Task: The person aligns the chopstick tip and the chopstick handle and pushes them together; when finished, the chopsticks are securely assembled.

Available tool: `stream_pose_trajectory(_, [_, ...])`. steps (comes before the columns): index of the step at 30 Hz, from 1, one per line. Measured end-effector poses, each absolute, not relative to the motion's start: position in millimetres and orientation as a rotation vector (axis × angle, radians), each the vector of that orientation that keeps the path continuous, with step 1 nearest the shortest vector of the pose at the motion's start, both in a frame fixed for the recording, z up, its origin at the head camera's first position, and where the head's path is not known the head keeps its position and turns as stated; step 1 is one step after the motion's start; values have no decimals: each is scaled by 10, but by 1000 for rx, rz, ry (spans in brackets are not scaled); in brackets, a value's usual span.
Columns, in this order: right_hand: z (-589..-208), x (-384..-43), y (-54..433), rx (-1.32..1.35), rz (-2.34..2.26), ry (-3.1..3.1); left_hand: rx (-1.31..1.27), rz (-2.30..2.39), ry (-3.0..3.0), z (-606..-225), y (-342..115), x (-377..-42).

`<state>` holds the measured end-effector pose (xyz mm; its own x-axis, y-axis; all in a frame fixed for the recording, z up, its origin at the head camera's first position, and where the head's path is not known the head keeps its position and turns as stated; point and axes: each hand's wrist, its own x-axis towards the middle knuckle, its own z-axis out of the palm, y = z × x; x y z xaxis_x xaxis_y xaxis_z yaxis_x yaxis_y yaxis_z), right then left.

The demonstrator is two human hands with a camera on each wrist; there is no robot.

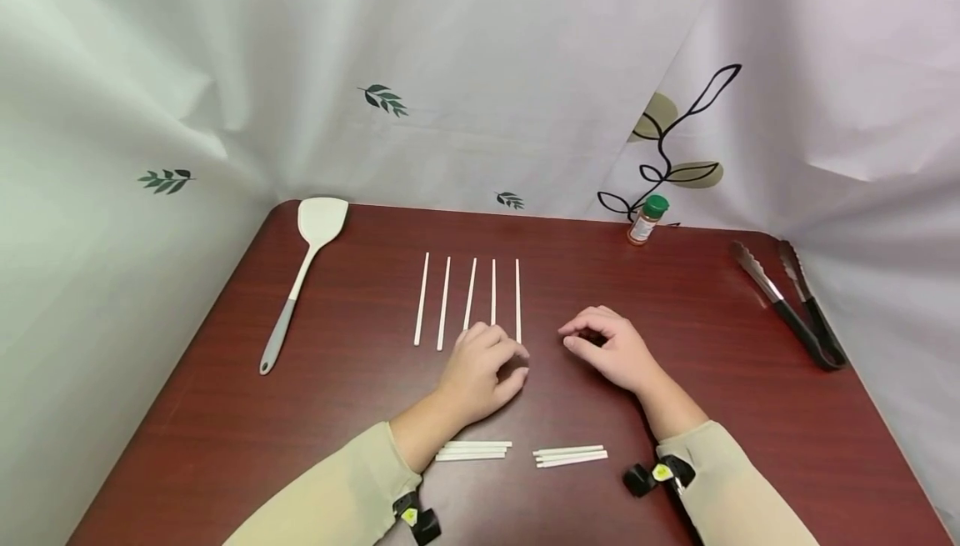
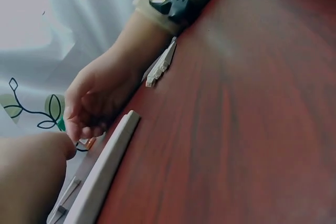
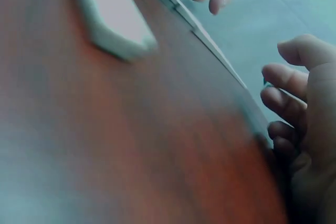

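Observation:
Several thin white sticks [image 1: 422, 300] lie side by side in a row, pointing away from me. My left hand [image 1: 483, 371] hovers at the near ends of the row's right-hand sticks and partly covers them. Its fingers bend loosely, thumb apart, and no stick shows between them. To the right of the row is my right hand [image 1: 611, 350], fingers relaxed with a gap to the thumb and nothing visible in it. Closer to me lie two small bunches of similar sticks, a left bunch [image 1: 472, 450] partly behind my left forearm and a right bunch [image 1: 570, 456] between the forearms.
A white spatula [image 1: 322, 221] with a grey handle lies at the left of the dark red table [image 1: 202, 421]. A green-capped spice bottle [image 1: 647, 221] stands at the back right. Black-handled tongs [image 1: 802, 313] lie spread at the far right. Pale cloth hangs behind the table.

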<state>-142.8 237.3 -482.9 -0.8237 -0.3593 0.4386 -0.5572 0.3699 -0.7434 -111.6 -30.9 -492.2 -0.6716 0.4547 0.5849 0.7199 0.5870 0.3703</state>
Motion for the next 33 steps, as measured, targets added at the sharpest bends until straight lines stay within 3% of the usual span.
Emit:
stream_pose_trajectory(24, [-4981,-514,2284,1098,1242,-2293,-1148,-944,-2318,-4961,-831,-647])
stream_pose_trajectory(33, [-4947,-422,2254,1203,1097,-2332,-1269,-875,-2357,-4960,-959,-547])
